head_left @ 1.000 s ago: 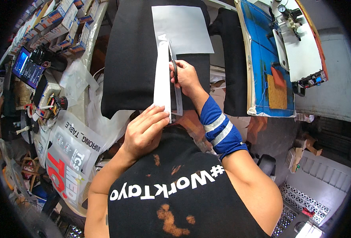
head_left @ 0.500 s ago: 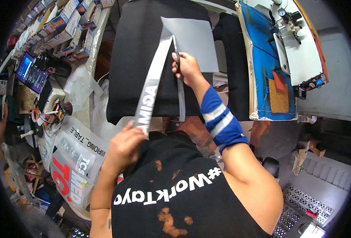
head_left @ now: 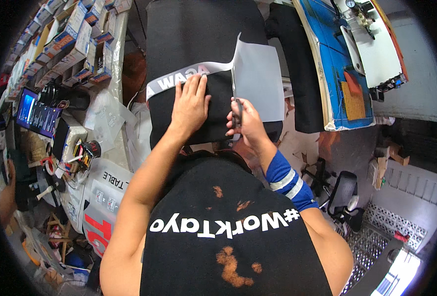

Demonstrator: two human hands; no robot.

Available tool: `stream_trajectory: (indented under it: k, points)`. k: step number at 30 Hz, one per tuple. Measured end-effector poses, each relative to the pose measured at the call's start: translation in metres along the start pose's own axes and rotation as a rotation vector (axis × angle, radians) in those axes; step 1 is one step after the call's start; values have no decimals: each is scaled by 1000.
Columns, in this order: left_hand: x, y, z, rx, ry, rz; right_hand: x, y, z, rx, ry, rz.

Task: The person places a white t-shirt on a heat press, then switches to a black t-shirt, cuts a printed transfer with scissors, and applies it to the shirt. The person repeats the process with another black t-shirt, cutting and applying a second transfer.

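A black cloth (head_left: 198, 34) covers the board in front of me. On it lies a grey sheet (head_left: 260, 84) with a long grey printed strip (head_left: 174, 81) running left from its upper corner across the cloth. My left hand (head_left: 191, 101) lies flat on the strip and the black cloth, fingers spread. Just to the right, my right hand (head_left: 245, 121) grips a pair of scissors (head_left: 235, 101) whose blades point up along the left edge of the grey sheet. A blue striped band (head_left: 287, 180) sits on my right forearm.
Stacked boxes (head_left: 63, 44) line the left side. A lit screen (head_left: 33, 111), tools and plastic bags (head_left: 105, 118) crowd the left bench. A blue mat (head_left: 337, 64) and a white machine (head_left: 376, 44) stand at the right. A chair (head_left: 339, 190) is on the floor below.
The strip, held up between both hands before, now lies flat across the black cloth. My left hand moved up from near my chest and pressed down on it. My right hand dropped lower.
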State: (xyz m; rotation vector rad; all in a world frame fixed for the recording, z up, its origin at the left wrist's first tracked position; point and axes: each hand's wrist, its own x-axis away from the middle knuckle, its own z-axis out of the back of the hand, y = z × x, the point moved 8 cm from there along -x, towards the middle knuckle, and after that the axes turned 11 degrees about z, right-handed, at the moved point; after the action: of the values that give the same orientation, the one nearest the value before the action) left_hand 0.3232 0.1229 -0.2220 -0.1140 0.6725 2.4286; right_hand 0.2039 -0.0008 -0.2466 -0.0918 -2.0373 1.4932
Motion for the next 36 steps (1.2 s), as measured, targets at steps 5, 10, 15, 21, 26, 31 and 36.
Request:
stream_trajectory:
  k: [5,10,15,21,26,31,36]
  points:
    - [-18,-18,12,-81,45,-136,20,14,-4,-3,-155,-80]
    - [-33,-24,18,104,75,-129,16,18,-28,-66,-202,-71]
    - [-54,-35,18,74,7,96,-8,-10,-22,-79,-221,44]
    - [-79,-51,19,-142,-84,160,-10,-18,1,-17,-227,-58]
    - [-64,-46,26,-32,119,-30,4,-7,-16,-62,-410,-170]
    - [-46,-52,15,-43,153,73,-7,5,-28,-28,-375,-188]
    - [-38,-53,12,-19,121,105,-18,1,-31,50,-374,-130]
